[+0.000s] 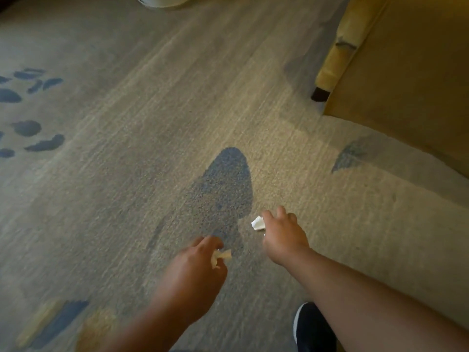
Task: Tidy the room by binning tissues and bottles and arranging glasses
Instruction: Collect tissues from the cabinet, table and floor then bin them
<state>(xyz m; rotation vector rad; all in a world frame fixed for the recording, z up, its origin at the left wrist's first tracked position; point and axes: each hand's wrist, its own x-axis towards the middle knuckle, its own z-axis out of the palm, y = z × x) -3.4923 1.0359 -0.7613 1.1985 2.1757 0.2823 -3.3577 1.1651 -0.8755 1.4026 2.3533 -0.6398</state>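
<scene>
Tissue-gathering seems under way: the right hand (pixel 281 235) is closed round a crumpled white tissue (pixel 258 223), the left hand (pixel 195 270) pinches a blurred, yellowish tissue scrap (pixel 222 255). Next, carry both to the pale round bin (pixel 165 1), far ahead, cut off at the frame's top.

Both bare forearms reach forward and down from the bottom edge of the view. The left hand (pixel 195 270) is blurred, knuckles up, its fingers curled in and pinching a small crumpled tissue (pixel 222 255) at the fingertips. The right hand (pixel 283 236) stretches further ahead, back of the hand up, fingers bent downward and closed around a white tissue (pixel 257 223) that sticks out on its thumb side. The two hands are near each other, not touching.
</scene>
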